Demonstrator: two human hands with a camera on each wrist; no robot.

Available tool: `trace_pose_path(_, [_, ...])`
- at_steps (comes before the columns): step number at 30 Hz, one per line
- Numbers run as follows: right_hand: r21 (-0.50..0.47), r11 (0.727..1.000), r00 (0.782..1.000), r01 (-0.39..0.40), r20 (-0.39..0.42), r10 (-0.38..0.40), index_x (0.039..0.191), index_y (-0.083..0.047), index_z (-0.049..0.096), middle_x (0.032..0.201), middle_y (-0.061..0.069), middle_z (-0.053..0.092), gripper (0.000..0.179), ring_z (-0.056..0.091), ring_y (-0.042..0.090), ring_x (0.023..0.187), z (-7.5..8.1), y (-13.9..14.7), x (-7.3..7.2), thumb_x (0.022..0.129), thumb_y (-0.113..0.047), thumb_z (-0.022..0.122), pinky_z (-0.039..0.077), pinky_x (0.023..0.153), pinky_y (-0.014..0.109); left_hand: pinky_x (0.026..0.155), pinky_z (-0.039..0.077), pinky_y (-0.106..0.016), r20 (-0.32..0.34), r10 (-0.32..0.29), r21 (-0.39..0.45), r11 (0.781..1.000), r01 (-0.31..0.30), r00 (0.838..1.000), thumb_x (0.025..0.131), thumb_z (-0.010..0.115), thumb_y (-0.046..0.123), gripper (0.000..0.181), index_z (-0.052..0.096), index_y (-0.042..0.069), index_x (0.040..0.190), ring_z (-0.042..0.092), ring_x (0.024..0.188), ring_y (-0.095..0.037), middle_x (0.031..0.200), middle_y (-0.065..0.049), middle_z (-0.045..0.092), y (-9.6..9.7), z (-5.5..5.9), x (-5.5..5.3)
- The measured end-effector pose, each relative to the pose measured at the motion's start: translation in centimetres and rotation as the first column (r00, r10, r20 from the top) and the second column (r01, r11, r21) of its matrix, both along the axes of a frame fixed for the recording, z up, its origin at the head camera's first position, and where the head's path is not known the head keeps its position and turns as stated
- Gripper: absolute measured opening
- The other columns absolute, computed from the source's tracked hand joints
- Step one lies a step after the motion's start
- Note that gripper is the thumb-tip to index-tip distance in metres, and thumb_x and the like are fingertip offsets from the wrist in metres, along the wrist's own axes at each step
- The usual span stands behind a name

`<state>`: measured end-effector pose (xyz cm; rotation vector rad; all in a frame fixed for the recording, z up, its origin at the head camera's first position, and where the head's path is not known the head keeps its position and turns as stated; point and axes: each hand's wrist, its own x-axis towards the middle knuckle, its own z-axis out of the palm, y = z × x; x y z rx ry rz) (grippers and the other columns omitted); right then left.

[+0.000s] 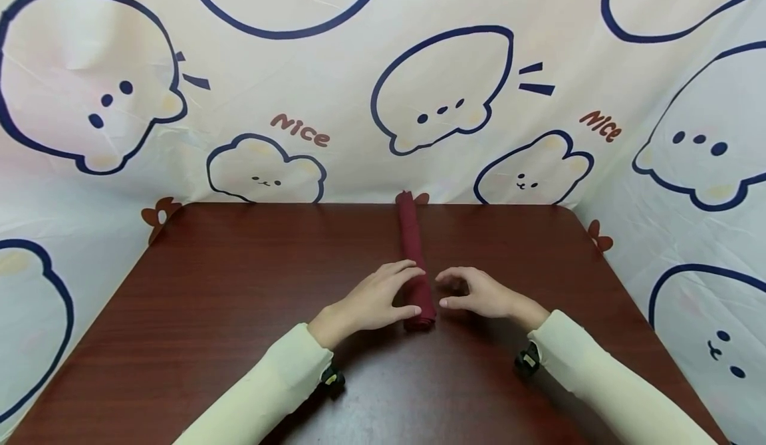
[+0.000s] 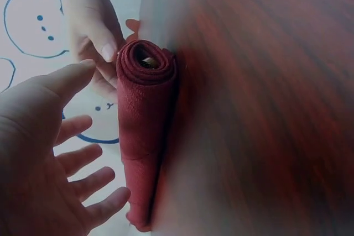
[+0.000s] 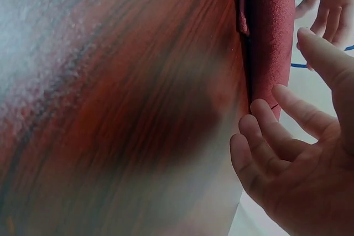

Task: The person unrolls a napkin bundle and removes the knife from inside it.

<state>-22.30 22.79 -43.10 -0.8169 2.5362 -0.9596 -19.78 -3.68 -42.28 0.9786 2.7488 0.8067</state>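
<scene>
A person's bare left hand [image 1: 380,296] and bare right hand [image 1: 481,293] flank a narrow roll of dark red cloth [image 1: 411,239], which lies lengthwise on a glossy, reddish-brown wood-grain counter [image 1: 239,285], one coiled end toward the person. The left fingers [image 2: 91,183] are spread apart, reaching over the roll's near part in the head view; whether they touch it cannot be told. The right fingers [image 3: 279,131] are parted and loosely bent just beside the roll's right side, clasping nothing. The step in hand looks to be steadying or adjusting the roll from both sides; the next move, by that reading, calls for light, even contact, so that the coil neither loosens nor skews. A hollow shows at the core of the roll's near end.

The counter extends to either side of the roll, its surface streaked with dark grain, a pale sheen on the near side. Beyond the roll's far end, at the counter's back edge, hangs a cream fabric backdrop [image 1: 341,86] printed with navy-outlined cartoon faces [image 1: 443,99] and red-brown "Nice" lettering [image 1: 300,131]; similar panels stand well to its left and right. Cream long sleeves [image 1: 281,378] reach in from the roll's near side.
</scene>
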Motion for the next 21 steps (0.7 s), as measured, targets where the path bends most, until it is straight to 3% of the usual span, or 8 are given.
trace_pose_path(11, [-0.035,0.998,0.999,-0.05,-0.006,0.05,0.124,-0.006,0.068,0.118,0.011,0.071,0.031,0.06,0.025,0.1,-0.7,0.4,-0.2,0.095,-0.018,0.071,0.053,0.088,0.039,0.115,0.041,-0.05,-0.049,-0.064,-0.14,0.989,0.056,0.997,0.094,0.071,0.043,0.062,0.051,0.023,0.149,0.043,0.145,-0.029,0.16,-0.003,0.043,0.6,-1.1,-0.2])
trace_pose_path(21, [-0.02,0.998,0.998,-0.065,-0.015,0.064,0.115,-0.01,0.073,0.115,0.007,0.072,0.022,0.06,0.02,0.099,-0.9,-0.5,-0.4,0.093,-0.01,0.071,0.051,0.087,0.031,0.112,0.044,-0.049,-0.069,-0.111,-0.199,0.975,0.095,0.991,0.098,0.064,0.044,0.057,0.051,0.023,0.149,0.05,0.139,-0.033,0.161,-0.009,0.04,0.4,-1.0,-0.4])
